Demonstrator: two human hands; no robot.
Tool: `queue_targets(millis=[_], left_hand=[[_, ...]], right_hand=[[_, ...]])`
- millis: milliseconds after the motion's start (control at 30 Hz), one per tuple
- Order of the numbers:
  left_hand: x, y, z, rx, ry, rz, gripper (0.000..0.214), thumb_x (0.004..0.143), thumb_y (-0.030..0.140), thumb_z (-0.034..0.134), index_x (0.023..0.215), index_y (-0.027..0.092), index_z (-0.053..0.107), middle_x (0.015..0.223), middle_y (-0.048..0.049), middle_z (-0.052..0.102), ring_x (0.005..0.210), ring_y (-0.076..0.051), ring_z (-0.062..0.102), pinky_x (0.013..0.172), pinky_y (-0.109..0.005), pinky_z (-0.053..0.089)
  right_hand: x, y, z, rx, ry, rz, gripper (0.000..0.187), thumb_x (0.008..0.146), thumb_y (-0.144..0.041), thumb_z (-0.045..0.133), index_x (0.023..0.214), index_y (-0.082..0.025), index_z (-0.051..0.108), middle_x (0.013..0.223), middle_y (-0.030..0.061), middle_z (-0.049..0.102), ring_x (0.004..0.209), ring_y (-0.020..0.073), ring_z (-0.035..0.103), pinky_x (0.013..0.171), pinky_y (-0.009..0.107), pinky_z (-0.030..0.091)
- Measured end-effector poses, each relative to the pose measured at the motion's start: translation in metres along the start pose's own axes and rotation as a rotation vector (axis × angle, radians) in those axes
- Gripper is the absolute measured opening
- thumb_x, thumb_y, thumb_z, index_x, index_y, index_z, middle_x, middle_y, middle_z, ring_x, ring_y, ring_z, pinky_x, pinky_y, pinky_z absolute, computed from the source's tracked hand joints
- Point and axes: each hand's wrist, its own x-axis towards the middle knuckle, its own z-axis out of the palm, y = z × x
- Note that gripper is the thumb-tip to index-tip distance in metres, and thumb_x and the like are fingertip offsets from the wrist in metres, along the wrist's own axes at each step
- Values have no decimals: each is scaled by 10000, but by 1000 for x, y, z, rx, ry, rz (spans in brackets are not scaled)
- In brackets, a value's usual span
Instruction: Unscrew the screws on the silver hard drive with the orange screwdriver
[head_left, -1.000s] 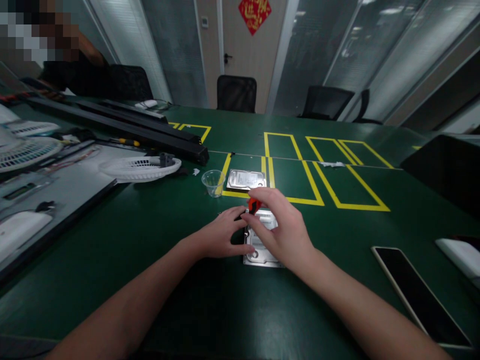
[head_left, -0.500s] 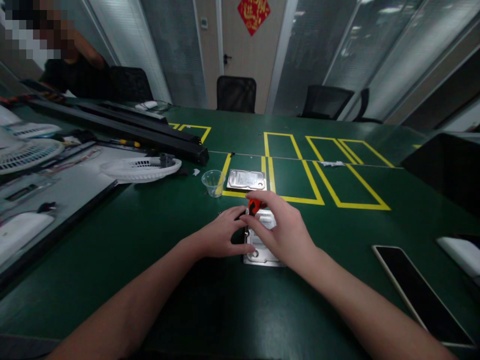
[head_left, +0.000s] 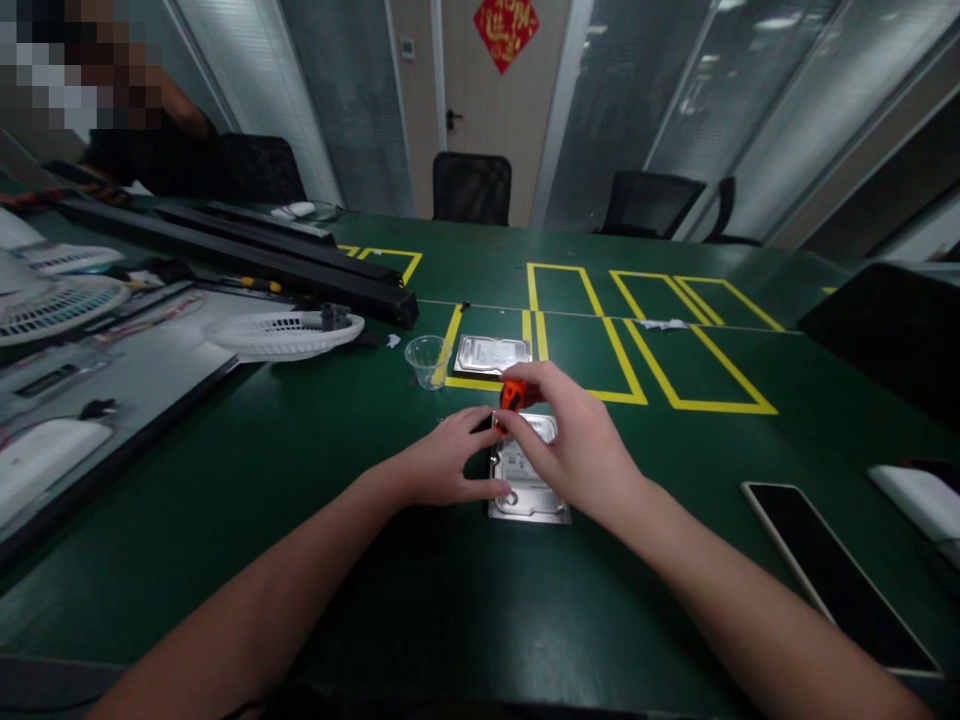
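Observation:
A silver hard drive [head_left: 529, 500] lies flat on the green table in front of me. My left hand [head_left: 448, 462] steadies it by its left side, thumb on the near left corner and fingertips by the far left corner. In my right hand [head_left: 574, 430] is a screwdriver with an orange and black handle [head_left: 513, 394], pinched between thumb and fingers. It stands roughly upright over the far left part of the drive; its tip is hidden behind my fingers. A second hard drive [head_left: 491, 354] lies just beyond, inside a yellow tape outline.
A clear plastic cup [head_left: 428, 362] stands left of the far drive. White fan covers [head_left: 289, 335] and long black bars [head_left: 300, 262] cover the left side. At right lie a phone [head_left: 836, 575] and a white object [head_left: 915, 508]. A person [head_left: 150, 150] sits at the far left.
My right hand has shifted slightly up and right, and more of the orange handle shows. The left hand stays on the drive. The view has moved a little.

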Motion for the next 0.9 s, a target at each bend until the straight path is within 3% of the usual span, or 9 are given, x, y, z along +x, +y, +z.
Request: queue_targets(millis=[133,267,400,600,900], left_hand=[[2,-2,2,4,11,-7,814,944,736,753,1616,315,569,1756,-147,420,1634,-473,344,1333,-697,304],[3,1,0,9,8,-5,830,944,717,763,1630,297,557,1780,-150,389,1637,-476,347,1337,-686,304],[3,1,-1,18,11,1,818,948,738,746,1612,291,579,1787,-150,377,1642,-479,339,1336,-685,307],[5,-5,2,46,-2,-3,874,966,756,714,1679,302,493,1832,-166,275,1675,-484,265,1327,-722,282],[7,-8,0,45,16,16,858,963,762,707,1656,291,524,1777,-173,383,1648,-471,334,1330,-678,310]], right_hand=[[2,1,-3,-15,-21,-24,359,1031,-129,620,1378,-219,598,1304,115,710,1182,258,712,1002,434,624],[2,3,0,1,-11,3,372,1021,-163,661,1383,-221,593,1294,111,720,1119,254,721,981,451,629],[1,7,10,54,73,28,347,1016,-261,734,1340,-233,616,1259,94,735,1022,230,721,925,432,635],[-2,15,23,68,177,-9,306,1037,-235,673,1339,-238,623,1257,84,744,1019,217,720,879,408,632],[-11,20,28,31,230,-49,347,1056,-313,643,1397,-254,616,1244,85,748,983,219,732,899,434,641]])
